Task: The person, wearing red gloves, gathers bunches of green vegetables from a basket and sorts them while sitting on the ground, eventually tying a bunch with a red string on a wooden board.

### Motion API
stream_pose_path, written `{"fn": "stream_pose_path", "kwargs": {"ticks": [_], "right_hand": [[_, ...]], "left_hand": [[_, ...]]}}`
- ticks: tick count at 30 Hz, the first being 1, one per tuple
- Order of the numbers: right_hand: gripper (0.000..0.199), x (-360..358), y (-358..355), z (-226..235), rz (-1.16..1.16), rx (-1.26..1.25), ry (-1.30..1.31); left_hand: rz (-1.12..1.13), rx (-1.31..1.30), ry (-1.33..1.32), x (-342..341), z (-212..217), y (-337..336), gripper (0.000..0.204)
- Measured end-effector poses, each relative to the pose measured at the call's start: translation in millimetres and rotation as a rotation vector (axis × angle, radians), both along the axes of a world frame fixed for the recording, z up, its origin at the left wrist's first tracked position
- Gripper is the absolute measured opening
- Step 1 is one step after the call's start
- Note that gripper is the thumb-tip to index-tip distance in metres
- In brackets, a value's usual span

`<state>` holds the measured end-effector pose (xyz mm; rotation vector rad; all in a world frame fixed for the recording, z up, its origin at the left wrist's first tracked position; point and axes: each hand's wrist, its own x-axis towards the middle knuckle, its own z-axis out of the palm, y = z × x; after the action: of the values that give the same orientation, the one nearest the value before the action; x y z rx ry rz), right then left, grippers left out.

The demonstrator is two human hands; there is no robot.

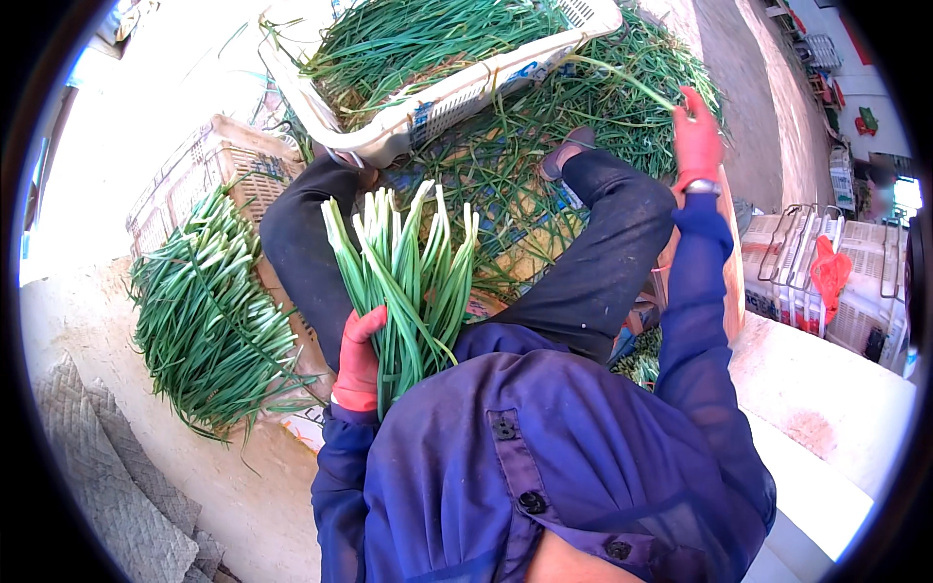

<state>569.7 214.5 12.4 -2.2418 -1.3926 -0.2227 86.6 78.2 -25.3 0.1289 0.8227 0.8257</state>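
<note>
This looks like an outdoor market or farm yard where vegetables get sorted. Big heaps of green onions lie on the ground, more fill a white plastic crate, and another pile rests on a second crate. The floor is bare concrete in bright sun, with stacked crates at the side.

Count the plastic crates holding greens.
2: a white crate tilted over the knees, full of greens, and a beige crate at left with a pile laid on it. Others may be hidden.
</note>
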Motion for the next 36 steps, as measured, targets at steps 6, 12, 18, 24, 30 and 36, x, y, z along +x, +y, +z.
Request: {"fn": "stream_pose_path", "kwargs": {"ticks": [6, 12, 18, 24, 30, 36], "right_hand": [[0.030, -246.1, -74.4, 18.1, 0.808, -0.670, 0.805], [0.027, -254.5, -105.6, 1.0, 0.975, -0.902, 1.330], [0.049, -181.9, -90.9, -82.1, 0.371, -0.631, 1.586], [0.066, -231.1, -76.2, -102.5, 0.467, -0.438, 2.268], [0.051, -252.3, -51.8, -45.6, 0.723, -0.314, 1.739], [0.025, -261.1, -64.5, -45.0, 0.434, -0.217, 1.700]], "left_hand": [[0.013, 0.009, 0.013, 4.1, 8.0, 3.7, 0.042], [0.048, -0.011, 0.071, 2.0, 6.7, -1.8, 0.036], [0.055, 0.012, 0.070, -3.1, -1.7, -3.0, 0.033], [0.005, 0.015, 0.054, 0.1, -1.2, 0.4, 0.035], [-0.009, 0.016, 0.136, 6.4, 10.7, 2.0, 0.037], [0.073, 0.017, 0.186, 3.5, 11.6, 0.7, 0.033]]}}
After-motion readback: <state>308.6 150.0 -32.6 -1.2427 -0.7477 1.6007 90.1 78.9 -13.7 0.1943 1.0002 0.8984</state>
